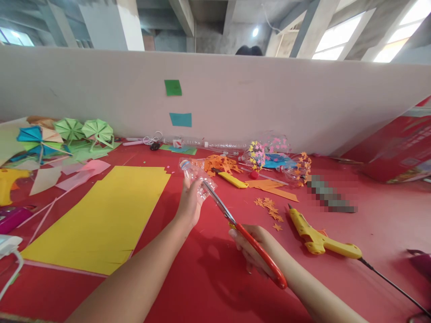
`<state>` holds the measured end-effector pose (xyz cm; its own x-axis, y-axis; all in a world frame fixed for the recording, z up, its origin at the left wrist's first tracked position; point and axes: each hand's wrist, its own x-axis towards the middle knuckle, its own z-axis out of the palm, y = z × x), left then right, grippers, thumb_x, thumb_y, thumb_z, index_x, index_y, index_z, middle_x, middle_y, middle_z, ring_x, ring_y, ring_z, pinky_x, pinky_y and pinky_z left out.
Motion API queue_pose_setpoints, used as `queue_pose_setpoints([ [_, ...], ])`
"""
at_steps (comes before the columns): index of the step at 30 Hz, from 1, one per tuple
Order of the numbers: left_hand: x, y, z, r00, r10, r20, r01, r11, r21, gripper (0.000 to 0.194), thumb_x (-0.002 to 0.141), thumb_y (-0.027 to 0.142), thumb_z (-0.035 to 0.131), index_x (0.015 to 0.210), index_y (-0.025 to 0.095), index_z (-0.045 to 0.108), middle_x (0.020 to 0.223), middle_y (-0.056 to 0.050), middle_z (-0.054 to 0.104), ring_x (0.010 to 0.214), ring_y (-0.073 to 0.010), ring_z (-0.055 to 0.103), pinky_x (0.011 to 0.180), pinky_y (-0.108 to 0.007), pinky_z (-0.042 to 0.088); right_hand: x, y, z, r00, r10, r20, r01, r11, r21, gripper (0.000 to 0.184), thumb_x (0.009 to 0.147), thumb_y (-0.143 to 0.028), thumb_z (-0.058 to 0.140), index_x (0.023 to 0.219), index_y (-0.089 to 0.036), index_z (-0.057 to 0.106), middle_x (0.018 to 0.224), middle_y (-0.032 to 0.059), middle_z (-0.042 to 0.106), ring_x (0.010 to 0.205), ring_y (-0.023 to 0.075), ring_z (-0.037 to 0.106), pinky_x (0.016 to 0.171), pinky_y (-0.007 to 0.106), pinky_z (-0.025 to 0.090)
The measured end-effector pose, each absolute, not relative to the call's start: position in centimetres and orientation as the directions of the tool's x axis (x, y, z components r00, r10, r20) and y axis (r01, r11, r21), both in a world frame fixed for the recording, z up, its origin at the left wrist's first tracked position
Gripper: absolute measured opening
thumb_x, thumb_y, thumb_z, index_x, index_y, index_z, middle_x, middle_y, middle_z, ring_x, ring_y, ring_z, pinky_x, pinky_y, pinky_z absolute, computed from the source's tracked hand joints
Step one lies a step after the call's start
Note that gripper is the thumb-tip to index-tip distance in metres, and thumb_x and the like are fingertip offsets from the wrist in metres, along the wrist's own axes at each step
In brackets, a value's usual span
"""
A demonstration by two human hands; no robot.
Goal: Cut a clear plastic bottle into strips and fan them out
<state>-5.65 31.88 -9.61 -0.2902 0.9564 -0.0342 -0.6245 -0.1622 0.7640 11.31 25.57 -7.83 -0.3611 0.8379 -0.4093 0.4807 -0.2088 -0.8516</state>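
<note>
My left hand (191,199) is closed around a clear plastic bottle (205,185), tilted with its pale blue cap (184,164) toward the upper left. My right hand (257,246) grips red-handled scissors (259,251), their blades reaching up and left to the bottle's side. Whether the blades are cutting into the plastic I cannot tell. Just behind the bottle lie a heap of orange paper pieces (224,163) and a yellow utility knife (232,179). Small orange paper stars (269,206) are scattered right of the scissors.
Yellow paper sheets (101,211) cover the left of the red table (188,287). A yellow glue gun (319,237) with a cord lies at right. Star-decorated bottle pieces (272,152) stand near the white partition (215,94). Folded green paper umbrellas (97,130) sit at back left.
</note>
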Motion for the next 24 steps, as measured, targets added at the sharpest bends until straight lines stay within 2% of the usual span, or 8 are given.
queue_pose_setpoints([
  [3,-5.5,31.7,-9.5,-0.284,0.958,-0.019,-0.601,-0.163,0.782,0.053,0.075,0.028,0.066,0.124,0.028,0.047,0.109,-0.004,0.060,0.090,-0.0160,0.061,0.088,-0.039,0.048,11.4,25.5,-7.8,-0.379,0.838,-0.391,0.443,-0.206,-0.872,0.047,0.080,-0.064,0.050,0.063,-0.021,0.040,0.036,-0.0113,0.035,0.028,0.0051,0.033,0.040,0.021,0.039],
  [7,-5.2,31.5,-9.5,-0.279,0.958,-0.057,-0.589,-0.124,0.798,0.057,0.076,0.025,0.063,0.130,0.031,0.044,0.110,-0.005,0.060,0.100,-0.0184,0.060,0.091,-0.039,0.047,11.6,25.4,-7.4,-0.380,0.843,-0.381,0.458,-0.186,-0.869,0.052,0.073,-0.072,0.050,0.066,-0.021,0.043,0.044,-0.0076,0.045,0.032,0.0055,0.038,0.035,0.018,0.031],
  [10,-5.0,31.4,-9.6,-0.280,0.957,-0.074,-0.592,-0.112,0.798,0.061,0.077,0.026,0.063,0.134,0.032,0.041,0.113,-0.006,0.060,0.106,-0.0195,0.058,0.092,-0.039,0.047,11.5,25.5,-7.5,-0.366,0.843,-0.394,0.451,-0.210,-0.868,0.052,0.075,-0.072,0.047,0.065,-0.021,0.042,0.038,-0.0094,0.040,0.031,0.0059,0.038,0.037,0.019,0.033],
  [14,-5.0,31.4,-9.7,-0.262,0.963,-0.064,-0.587,-0.106,0.803,0.065,0.077,0.027,0.062,0.137,0.031,0.037,0.110,-0.006,0.061,0.103,-0.0201,0.059,0.092,-0.042,0.047,11.3,25.6,-8.1,-0.334,0.849,-0.409,0.465,-0.229,-0.855,0.047,0.079,-0.065,0.049,0.063,-0.021,0.042,0.032,-0.0108,0.036,0.030,0.0063,0.037,0.038,0.019,0.037],
  [18,-5.2,31.5,-9.8,-0.247,0.967,-0.055,-0.590,-0.105,0.801,0.063,0.077,0.029,0.063,0.135,0.031,0.039,0.119,-0.008,0.058,0.102,-0.0201,0.060,0.093,-0.043,0.046,11.1,25.6,-8.4,-0.289,0.851,-0.439,0.489,-0.263,-0.832,0.044,0.079,-0.060,0.054,0.062,-0.021,0.042,0.031,-0.0109,0.036,0.027,0.0076,0.039,0.036,0.020,0.036],
  [24,-5.2,31.6,-9.8,-0.250,0.968,-0.034,-0.571,-0.119,0.812,0.059,0.078,0.029,0.062,0.133,0.031,0.041,0.114,-0.006,0.059,0.094,-0.0173,0.061,0.092,-0.042,0.047,11.4,25.6,-8.2,-0.359,0.845,-0.397,0.440,-0.222,-0.870,0.049,0.078,-0.066,0.050,0.062,-0.021,0.039,0.035,-0.0108,0.037,0.027,0.0049,0.034,0.036,0.019,0.034],
])
